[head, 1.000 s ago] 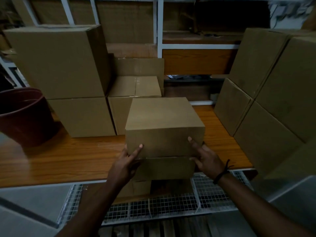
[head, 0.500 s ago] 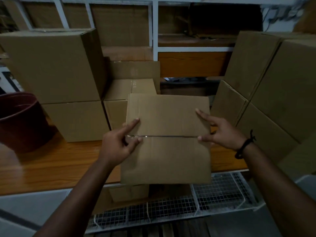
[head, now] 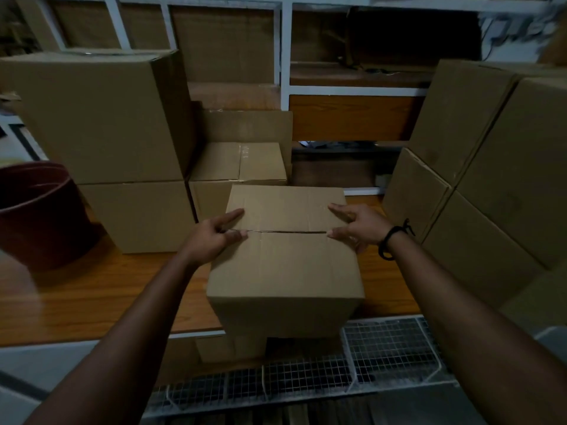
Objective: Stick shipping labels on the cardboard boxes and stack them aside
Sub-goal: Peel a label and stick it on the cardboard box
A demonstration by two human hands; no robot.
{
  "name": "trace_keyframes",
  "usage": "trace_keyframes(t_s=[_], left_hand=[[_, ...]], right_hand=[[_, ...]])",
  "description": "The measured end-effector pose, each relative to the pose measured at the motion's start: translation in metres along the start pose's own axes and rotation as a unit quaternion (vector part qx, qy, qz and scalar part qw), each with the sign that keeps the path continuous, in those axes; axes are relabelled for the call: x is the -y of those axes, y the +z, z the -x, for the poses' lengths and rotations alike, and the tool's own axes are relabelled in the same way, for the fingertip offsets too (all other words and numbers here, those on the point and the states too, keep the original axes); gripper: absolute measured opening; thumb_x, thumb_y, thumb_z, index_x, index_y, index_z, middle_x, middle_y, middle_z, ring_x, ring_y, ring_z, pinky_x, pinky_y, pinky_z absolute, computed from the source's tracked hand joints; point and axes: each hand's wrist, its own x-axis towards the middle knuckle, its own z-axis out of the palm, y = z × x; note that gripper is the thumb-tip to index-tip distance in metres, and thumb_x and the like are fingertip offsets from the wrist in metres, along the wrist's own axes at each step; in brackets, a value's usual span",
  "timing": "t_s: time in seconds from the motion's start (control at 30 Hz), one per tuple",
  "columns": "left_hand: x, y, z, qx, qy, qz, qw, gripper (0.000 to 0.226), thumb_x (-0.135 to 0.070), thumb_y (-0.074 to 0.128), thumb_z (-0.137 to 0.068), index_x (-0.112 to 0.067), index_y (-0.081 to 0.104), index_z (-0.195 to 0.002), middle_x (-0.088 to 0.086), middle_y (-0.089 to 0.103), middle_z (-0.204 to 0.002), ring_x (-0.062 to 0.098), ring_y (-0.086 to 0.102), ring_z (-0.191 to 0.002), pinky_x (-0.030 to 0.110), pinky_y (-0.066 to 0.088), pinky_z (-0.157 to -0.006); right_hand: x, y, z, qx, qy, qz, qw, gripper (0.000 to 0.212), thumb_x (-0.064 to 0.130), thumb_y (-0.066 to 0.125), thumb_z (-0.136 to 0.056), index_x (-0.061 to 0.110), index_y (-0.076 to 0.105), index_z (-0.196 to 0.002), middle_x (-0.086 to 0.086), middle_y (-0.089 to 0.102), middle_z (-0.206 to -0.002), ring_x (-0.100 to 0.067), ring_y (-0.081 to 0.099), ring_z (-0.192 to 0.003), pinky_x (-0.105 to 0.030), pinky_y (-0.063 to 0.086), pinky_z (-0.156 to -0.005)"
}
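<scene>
A plain brown cardboard box (head: 285,271) sits at the front edge of the wooden table (head: 92,296) and overhangs it toward me. Its top faces up, with the flap seam running left to right. My left hand (head: 211,237) holds the box at the seam's left end, index finger and thumb on top and the other fingers down the side. My right hand (head: 359,228), with a black cord on its wrist, holds the seam's right end the same way. No shipping label shows in this view.
Stacked large boxes (head: 92,118) stand at the back left, with a small taped box (head: 239,161) behind the held one. More boxes (head: 491,179) lean at the right. A dark red bucket (head: 40,210) is at far left. A wire mesh shelf (head: 389,348) lies below the table.
The box came up from below the table edge, turned seam side up in the air, and now sits lower and flatter at the table's front. My hands moved from its front to the seam ends.
</scene>
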Motion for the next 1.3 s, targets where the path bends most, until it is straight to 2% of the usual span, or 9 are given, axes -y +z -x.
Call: trace_keyframes(t_s=[0.2,0.43,0.53,0.6,0.7,0.93,1.07,1.23,1.3], left_hand=[[0.012,0.003,-0.009,0.032,-0.021,0.032,0.999,0.054,-0.029,0.06,-0.095,-0.044,0.041,-0.143,0.002,0.036,-0.154,0.025,0.041,-0.132,0.049,0.038,-0.108],[0.006,0.0,-0.01,0.027,-0.035,0.068,0.997,0.053,-0.026,0.062,-0.094,-0.039,0.045,-0.142,0.002,0.039,-0.152,0.017,0.043,-0.126,0.028,0.039,-0.089],[-0.001,0.001,0.002,0.032,-0.037,0.096,0.994,0.054,-0.022,0.058,-0.095,-0.036,0.042,-0.145,-0.002,0.038,-0.151,0.015,0.044,-0.122,0.024,0.042,-0.08],[-0.002,0.001,0.014,0.027,-0.038,0.13,0.99,0.054,-0.018,0.055,-0.096,-0.036,0.041,-0.144,-0.008,0.04,-0.147,0.009,0.047,-0.116,0.025,0.043,-0.079],[0.002,0.0,0.031,0.037,-0.038,0.149,0.987,0.053,-0.017,0.052,-0.096,-0.036,0.041,-0.144,-0.014,0.042,-0.137,0.0,0.05,-0.105,0.024,0.043,-0.077],[0.002,0.007,0.037,0.05,-0.031,0.138,0.989,0.062,-0.018,0.058,-0.093,-0.038,0.035,-0.146,-0.012,0.041,-0.129,0.01,0.052,-0.108,0.027,0.047,-0.078],[0.0,0.008,0.035,0.045,-0.019,0.141,0.989,0.063,-0.017,0.056,-0.095,-0.037,0.032,-0.149,-0.012,0.037,-0.135,0.008,0.05,-0.109,0.026,0.045,-0.08],[0.024,0.007,0.053,0.016,-0.003,0.223,0.975,0.064,-0.056,0.052,-0.085,-0.051,0.032,-0.146,-0.008,0.033,-0.155,0.023,0.046,-0.13,0.045,0.045,-0.101],[0.039,0.011,0.066,0.014,0.024,0.231,0.973,0.074,-0.073,0.052,-0.08,-0.047,0.034,-0.147,-0.007,0.037,-0.154,0.023,0.044,-0.135,0.048,0.045,-0.103]], right_hand=[[-0.005,0.012,-0.011,-0.011,-0.001,-0.024,1.0,0.061,0.033,0.066,-0.089,0.034,0.04,-0.144,-0.001,0.038,-0.152,-0.019,0.053,-0.111,-0.025,0.049,-0.059],[-0.015,0.02,-0.012,-0.032,-0.033,-0.038,0.998,0.059,0.041,0.063,-0.09,0.036,0.041,-0.144,0.0,0.037,-0.153,-0.012,0.049,-0.112,-0.02,0.048,-0.062],[-0.019,0.02,-0.002,-0.06,-0.052,-0.04,0.996,0.058,0.042,0.061,-0.092,0.034,0.04,-0.145,0.006,0.038,-0.152,-0.016,0.043,-0.132,-0.026,0.044,-0.093],[-0.024,0.021,0.009,-0.086,-0.059,-0.076,0.992,0.057,0.045,0.062,-0.09,0.036,0.043,-0.142,0.009,0.041,-0.149,-0.016,0.04,-0.135,-0.035,0.041,-0.105],[-0.034,0.027,0.029,-0.06,-0.061,-0.074,0.994,0.055,0.05,0.062,-0.088,0.041,0.044,-0.139,0.01,0.04,-0.149,-0.015,0.038,-0.136,-0.044,0.042,-0.107],[-0.031,0.045,0.034,-0.046,-0.064,-0.073,0.994,0.063,0.044,0.065,-0.088,0.034,0.04,-0.145,0.009,0.033,-0.154,-0.012,0.03,-0.141,-0.029,0.029,-0.108],[-0.031,0.042,0.026,-0.045,-0.065,-0.077,0.994,0.063,0.048,0.064,-0.087,0.036,0.04,-0.144,0.009,0.034,-0.154,-0.013,0.031,-0.141,-0.03,0.031,-0.107],[-0.046,0.052,0.054,-0.068,-0.121,-0.182,0.974,0.052,0.07,0.047,-0.083,0.057,0.037,-0.132,0.009,0.032,-0.155,-0.011,0.035,-0.139,-0.024,0.043,-0.099],[-0.063,0.065,0.07,-0.087,-0.165,-0.159,0.97,0.059,0.08,0.047,-0.077,0.066,0.031,-0.132,0.012,0.03,-0.155,-0.005,0.034,-0.139,-0.027,0.042,-0.103]])
